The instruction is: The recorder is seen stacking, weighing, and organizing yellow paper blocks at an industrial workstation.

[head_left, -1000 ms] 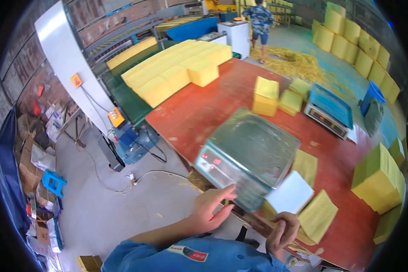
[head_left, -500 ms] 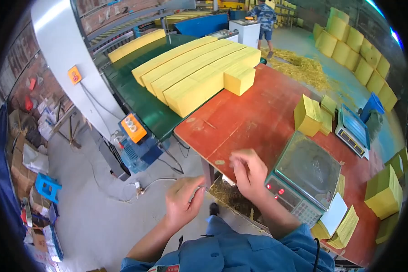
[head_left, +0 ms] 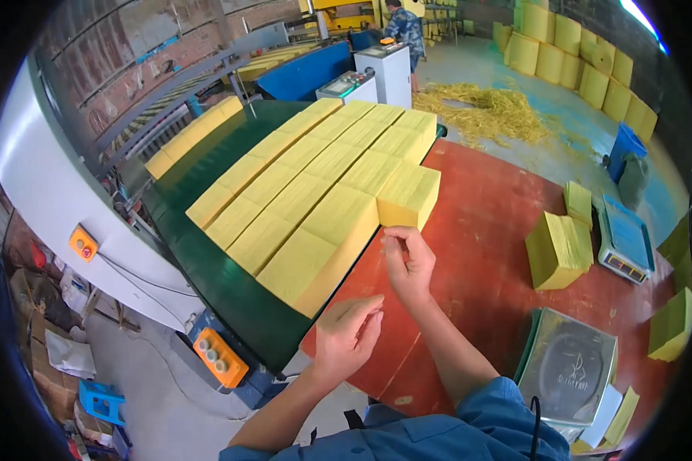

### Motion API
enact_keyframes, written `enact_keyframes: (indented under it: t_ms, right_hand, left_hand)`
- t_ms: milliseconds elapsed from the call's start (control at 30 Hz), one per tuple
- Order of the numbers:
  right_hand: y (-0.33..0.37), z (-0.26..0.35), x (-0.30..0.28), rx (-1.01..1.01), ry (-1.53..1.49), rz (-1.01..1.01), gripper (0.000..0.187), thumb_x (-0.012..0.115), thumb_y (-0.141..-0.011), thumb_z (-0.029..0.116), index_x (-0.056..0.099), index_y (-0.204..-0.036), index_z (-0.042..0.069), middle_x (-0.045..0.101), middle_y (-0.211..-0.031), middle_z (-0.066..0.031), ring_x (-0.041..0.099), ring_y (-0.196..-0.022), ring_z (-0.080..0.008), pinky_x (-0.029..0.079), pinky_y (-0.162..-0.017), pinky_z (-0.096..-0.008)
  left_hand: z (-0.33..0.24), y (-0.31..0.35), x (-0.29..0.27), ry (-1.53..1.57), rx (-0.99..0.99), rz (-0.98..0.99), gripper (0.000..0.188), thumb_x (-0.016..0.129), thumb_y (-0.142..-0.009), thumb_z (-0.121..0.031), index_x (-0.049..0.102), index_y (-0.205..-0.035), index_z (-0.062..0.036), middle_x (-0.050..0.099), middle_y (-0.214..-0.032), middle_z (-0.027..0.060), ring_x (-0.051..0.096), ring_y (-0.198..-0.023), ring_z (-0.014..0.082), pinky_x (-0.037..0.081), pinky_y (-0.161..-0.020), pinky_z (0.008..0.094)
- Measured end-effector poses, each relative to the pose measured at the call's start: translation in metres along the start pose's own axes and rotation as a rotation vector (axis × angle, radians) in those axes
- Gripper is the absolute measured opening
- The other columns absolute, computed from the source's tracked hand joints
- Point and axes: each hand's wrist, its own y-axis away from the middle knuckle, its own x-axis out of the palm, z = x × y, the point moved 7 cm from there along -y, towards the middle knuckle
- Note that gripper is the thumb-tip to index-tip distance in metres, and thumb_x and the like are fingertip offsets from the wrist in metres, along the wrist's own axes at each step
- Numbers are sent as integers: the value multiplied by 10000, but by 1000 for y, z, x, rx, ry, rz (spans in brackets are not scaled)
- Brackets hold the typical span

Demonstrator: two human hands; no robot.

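My left hand (head_left: 350, 338) hovers over the near-left corner of the red table (head_left: 477, 207), its fingers loosely bent with a gap to the thumb. Nothing shows in it. Farther forward, my right hand (head_left: 410, 266) is half curled and holds nothing that I can see. Its fingertips are just in front of a single yellow paper stack (head_left: 411, 192) at the table's left edge; whether they touch is unclear. Beside that stack, long rows of yellow paper stacks (head_left: 307, 192) lie packed on a green conveyor belt (head_left: 242, 315).
A scale (head_left: 569, 365) stands at the right, with another blue scale (head_left: 625, 234) behind it. Yellow stacks (head_left: 557, 250) sit near them. An orange button box (head_left: 220, 357) borders the belt. Another person (head_left: 406, 34) stands at the back, near yellow scraps (head_left: 477, 111) on the floor.
My view has turned and moved toward the belt. Both hands have gone from beside the table's near edge to over its left corner, the right one now close to the single paper stack.
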Motion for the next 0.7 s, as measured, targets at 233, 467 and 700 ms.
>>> enact_keyframes:
  t_ms: [233, 467, 700]
  right_hand:
    - [-56, -61, -13, -50, 180, -8, 142, 624, -915, -60, 627, -1043, 1, 678, -901, -119, 675, -766, -190, 535, -680, -287]
    - [-154, -146, -18, -171, 814, 43, 255, 678, -876, 159, 637, -1065, -6, 683, -1071, -165, 646, -1060, -366, 520, -900, -491]
    - [-181, -277, -1, 272, 1077, 573, 325, 537, -947, 322, 660, -999, 25, 706, -982, -181, 688, -960, -370, 536, -863, -493]
  left_hand:
    - [74, -82, 55, 46, 43, 69, 187, 683, -867, 30, 688, -1053, 22, 725, -959, 162, 708, -840, 304, 563, -735, 361]
    - [177, -162, 152, -315, 7, 300, 437, 645, -926, -153, 551, -1295, 61, 499, -1426, 279, 531, -1285, 413, 487, -1025, 457]
    - [225, -174, 217, -447, 102, 379, 569, 632, -934, -215, 487, -1363, 129, 480, -1434, 307, 457, -1358, 421, 370, -1146, 493]
